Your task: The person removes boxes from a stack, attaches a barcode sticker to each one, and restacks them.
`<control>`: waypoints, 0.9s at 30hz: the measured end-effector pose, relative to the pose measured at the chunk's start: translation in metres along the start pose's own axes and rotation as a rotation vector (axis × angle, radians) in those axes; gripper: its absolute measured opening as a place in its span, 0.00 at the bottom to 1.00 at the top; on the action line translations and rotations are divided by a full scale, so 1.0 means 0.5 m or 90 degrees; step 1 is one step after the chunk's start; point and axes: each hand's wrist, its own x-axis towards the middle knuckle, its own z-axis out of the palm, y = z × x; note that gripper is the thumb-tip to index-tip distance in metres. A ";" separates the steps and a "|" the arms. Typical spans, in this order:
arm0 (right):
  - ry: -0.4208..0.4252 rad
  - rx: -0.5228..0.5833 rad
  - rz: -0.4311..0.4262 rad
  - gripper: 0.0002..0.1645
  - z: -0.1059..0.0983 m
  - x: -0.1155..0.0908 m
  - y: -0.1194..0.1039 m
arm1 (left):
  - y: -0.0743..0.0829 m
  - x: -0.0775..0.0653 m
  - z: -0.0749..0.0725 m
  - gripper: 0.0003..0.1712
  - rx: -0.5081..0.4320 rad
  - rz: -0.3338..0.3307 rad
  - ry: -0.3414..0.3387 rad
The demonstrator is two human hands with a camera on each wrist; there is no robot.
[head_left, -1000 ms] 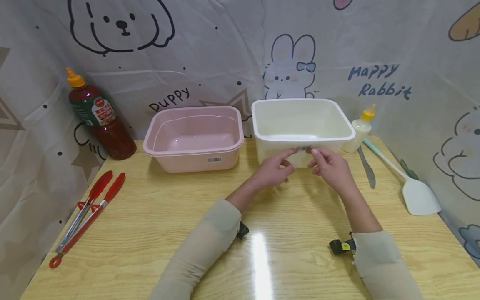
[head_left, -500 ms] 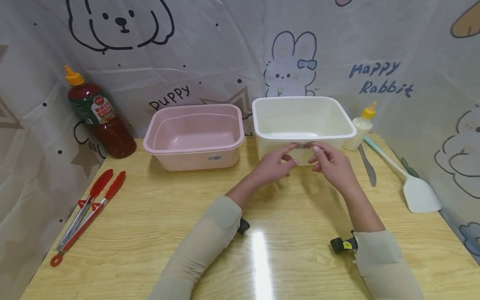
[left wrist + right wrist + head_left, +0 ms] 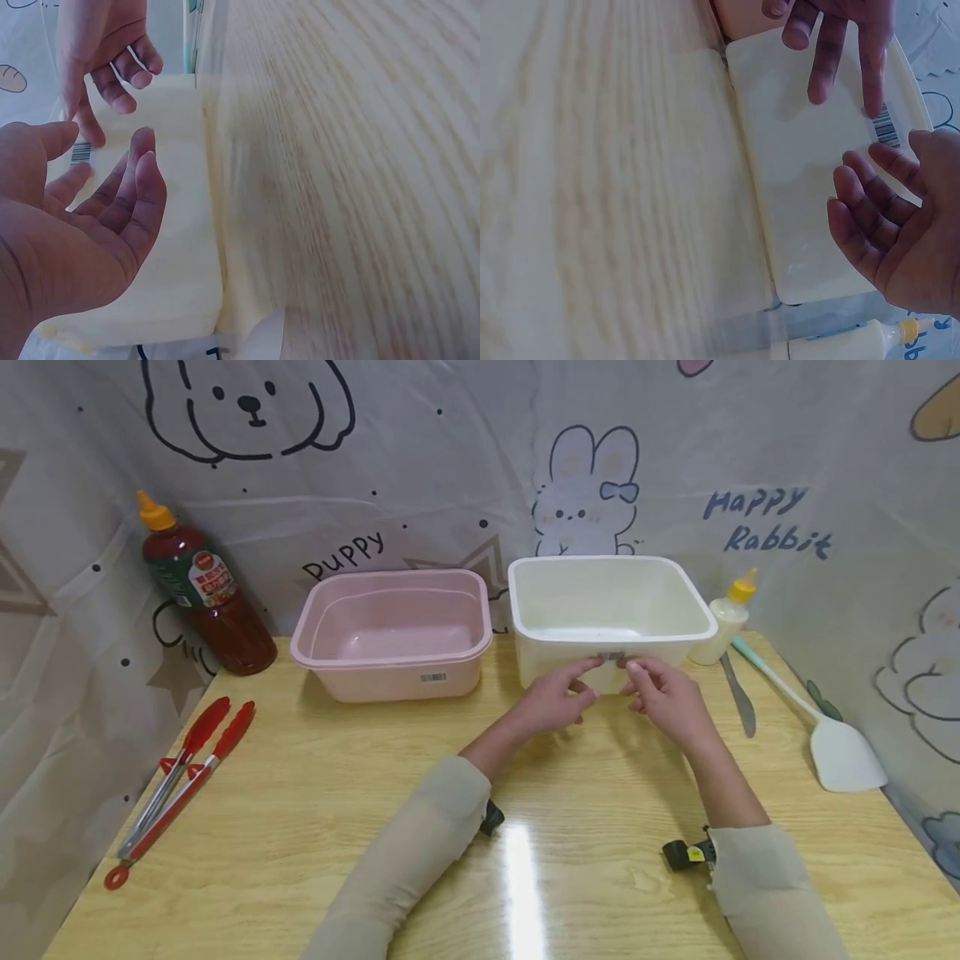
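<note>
A white plastic tub [image 3: 551, 662] stands at the back of the wooden table, with a small barcode label [image 3: 612, 656] on its front wall just under the rim. My left hand [image 3: 553, 700] reaches in from the left, index fingertip right at the label's edge and the other fingers loosely bent. From the other side comes my right hand [image 3: 670, 702], its index fingertip at the label's opposite end. In the left wrist view, the barcode [image 3: 80, 153] shows between the two index fingertips. The right wrist view has the same barcode [image 3: 886, 126] framed by both hands. Neither hand grips anything.
A pink tub [image 3: 375, 685] sits left of the white one. Farther left are a red sauce bottle [image 3: 213, 602] and red-tipped tongs [image 3: 176, 793]. At right stand a small yellow-capped bottle [image 3: 723, 622], a grey knife [image 3: 738, 697] and a white turner [image 3: 843, 756].
Half a second ago, the index fingers covered more of the label; now more of it shows between them. Both hands stay at the tub's front wall, and the head view has shifted slightly.
</note>
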 end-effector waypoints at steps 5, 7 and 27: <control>-0.021 -0.013 -0.014 0.34 0.008 0.002 -0.006 | 0.007 0.003 0.009 0.32 0.012 0.003 0.001; -0.025 -0.017 -0.011 0.34 0.008 0.001 -0.009 | 0.011 0.003 0.012 0.32 0.012 0.002 0.000; 0.069 -0.031 -0.017 0.33 -0.124 -0.022 -0.039 | 0.016 -0.108 -0.121 0.31 0.139 0.064 -0.038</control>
